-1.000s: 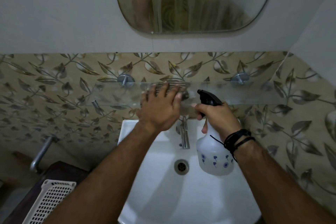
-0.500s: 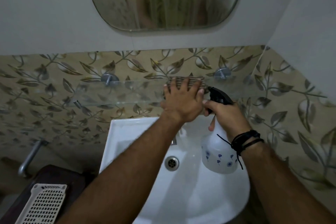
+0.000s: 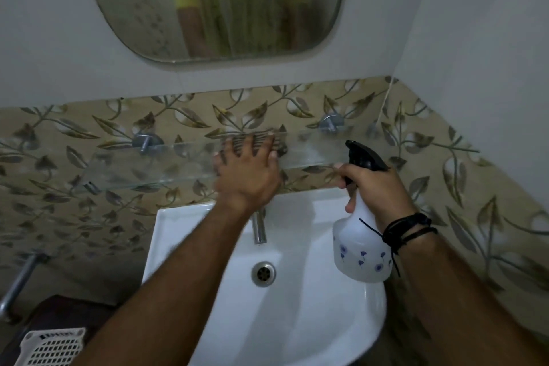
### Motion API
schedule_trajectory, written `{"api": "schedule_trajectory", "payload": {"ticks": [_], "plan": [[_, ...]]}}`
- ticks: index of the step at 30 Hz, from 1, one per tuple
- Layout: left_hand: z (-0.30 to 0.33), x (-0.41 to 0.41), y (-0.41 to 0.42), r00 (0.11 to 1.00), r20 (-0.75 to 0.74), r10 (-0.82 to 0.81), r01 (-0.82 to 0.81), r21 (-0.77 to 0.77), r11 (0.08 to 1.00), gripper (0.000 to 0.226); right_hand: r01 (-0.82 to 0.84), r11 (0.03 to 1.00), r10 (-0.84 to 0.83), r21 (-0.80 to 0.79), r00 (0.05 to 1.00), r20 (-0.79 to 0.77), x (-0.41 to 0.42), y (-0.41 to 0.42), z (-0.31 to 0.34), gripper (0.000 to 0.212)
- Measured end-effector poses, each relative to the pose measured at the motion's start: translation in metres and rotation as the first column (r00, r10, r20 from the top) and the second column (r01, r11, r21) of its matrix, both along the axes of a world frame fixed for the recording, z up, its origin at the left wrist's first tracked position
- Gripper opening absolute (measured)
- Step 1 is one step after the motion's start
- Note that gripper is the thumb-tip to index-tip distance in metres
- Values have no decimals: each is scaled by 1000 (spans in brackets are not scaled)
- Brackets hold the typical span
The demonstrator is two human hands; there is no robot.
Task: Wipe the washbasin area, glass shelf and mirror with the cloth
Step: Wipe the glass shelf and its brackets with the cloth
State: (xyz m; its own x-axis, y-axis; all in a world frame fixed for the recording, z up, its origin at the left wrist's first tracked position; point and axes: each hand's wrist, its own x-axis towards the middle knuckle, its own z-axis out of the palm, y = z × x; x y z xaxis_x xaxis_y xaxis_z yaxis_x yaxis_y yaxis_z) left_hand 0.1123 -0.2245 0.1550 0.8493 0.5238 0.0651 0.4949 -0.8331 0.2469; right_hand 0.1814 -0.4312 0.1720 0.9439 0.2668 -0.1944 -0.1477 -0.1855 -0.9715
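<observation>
Both forearms bare; black cord bracelets [image 3: 408, 227] on right wrist, loose end dangling.

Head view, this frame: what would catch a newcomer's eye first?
The left hand at centre, pressing a striped cloth flat on the clear glass shelf above the white ceramic washbasin. To its right, the right hand grips a white plastic spray bottle with a black trigger and blue flower print. Up top, the rounded wall mirror looks streaked.
</observation>
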Motion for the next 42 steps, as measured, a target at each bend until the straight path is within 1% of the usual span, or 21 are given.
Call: {"api": "schedule_trajectory", "payload": {"ticks": [2, 5, 7, 9, 11, 14, 16, 18, 20, 22, 24, 28, 31, 34, 36, 38, 39, 42], "plan": [[1, 28, -34, 992, -8, -123, 122, -22, 992, 57, 22, 1000, -22, -5, 1000, 4, 1, -9, 1, 27], [5, 63, -80, 963, -25, -269, 268, -44, 963, 55, 63, 998, -63, 14, 998, -6, 1, -24, 7, 21], [5, 68, -95, 935, -40, -351, 350, -43, 936, 55, 83, 996, -83, 18, 996, 13, 1, -33, 11, 22], [1, 58, -93, 920, -20, -392, 392, -9, 920, 55, 104, 994, -104, 29, 994, 18, 4, -40, 13, 22], [-3, 43, -73, 939, 4, -345, 345, 6, 939, 55, 118, 993, -118, 26, 993, 12, 8, -46, 13, 26], [-5, 24, -35, 988, 7, -152, 152, 0, 988, 56, 122, 992, -122, 42, 992, 0, 11, -49, 14, 22], [-1, 24, -25, 995, -15, -97, 97, -20, 995, 58, 128, 991, -129, 47, 992, 4, 11, -49, 15, 22], [2, 35, -36, 992, -18, -122, 122, -25, 992, 58, 121, 992, -121, 43, 993, 6, 11, -50, 16, 26], [2, 52, -61, 978, -13, -209, 209, -32, 977, 59, 120, 993, -120, 23, 993, 4, 10, -52, 17, 31], [-1, 71, -89, 953, -7, -302, 302, -37, 953, 59, 131, 991, -131, 1, 991, 8, 9, -56, 18, 30], [-5, 90, -112, 935, -3, -354, 354, -53, 934, 58, 157, 988, -157, -5, 988, 7, 8, -60, 20, 26], [-2, 122, -135, 924, -39, -380, 373, -133, 918, 59, 186, 982, -186, 4, 982, 18, 5, -70, 20, 22], [3, 132, -143, 912, -75, -404, 389, -160, 907, 57, 211, 977, -211, 15, 977, -7, 1, -72, 19, 18], [7, 117, -136, 885, -76, -459, 451, -107, 886, 60, 209, 978, -209, 8, 978, -14, -4, -62, 18, 16], [5, 99, -124, 870, -74, -487, 483, -60, 873, 68, 181, 983, -181, 3, 983, -3, -9, -51, 20, 11], [1, 80, -108, 882, -72, -466, 464, -43, 885, 75, 139, 990, -140, 11, 990, 16, -14, -36, 22, 9], [-2, 70, -97, 893, -63, -446, 445, -34, 895, 74, 120, 992, -120, 28, 993, 21, -17, -27, 23, 9], [-7, 38, -56, 929, -9, -369, 369, 10, 929, 58, 51, 998, -52, 21, 998, 29, -27, 2, 25, 27]]}}
